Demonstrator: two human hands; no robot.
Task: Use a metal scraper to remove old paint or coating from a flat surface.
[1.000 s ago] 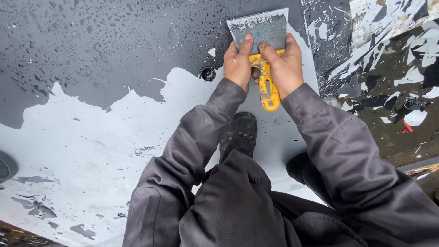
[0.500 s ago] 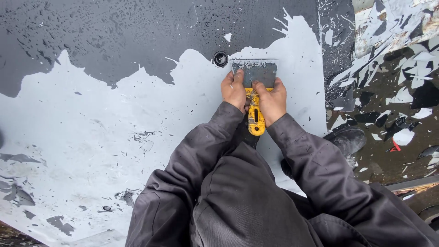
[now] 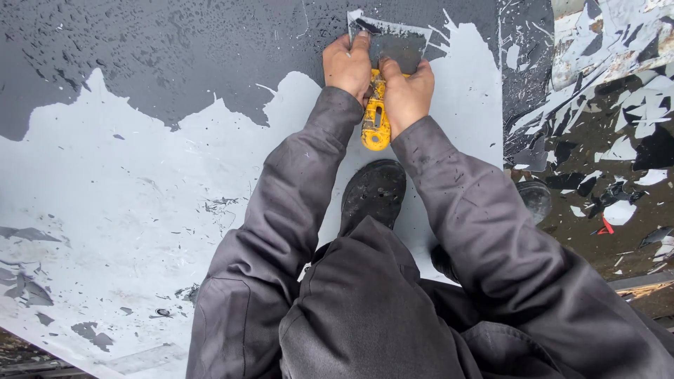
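While both hands press | left hand (image 3: 349,67) + right hand (image 3: 406,95) | yellow scraper (image 3: 379,105) | grey panel (image 3: 105,203)

Wet dark floor (image 3: 140,49), pale scraped patch (image 3: 105,210), paint flakes (image 3: 618,151) at right.

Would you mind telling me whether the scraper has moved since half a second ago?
Yes. The scraper has been pushed forward: its blade now reaches the dark coating beyond the bare pale patch.
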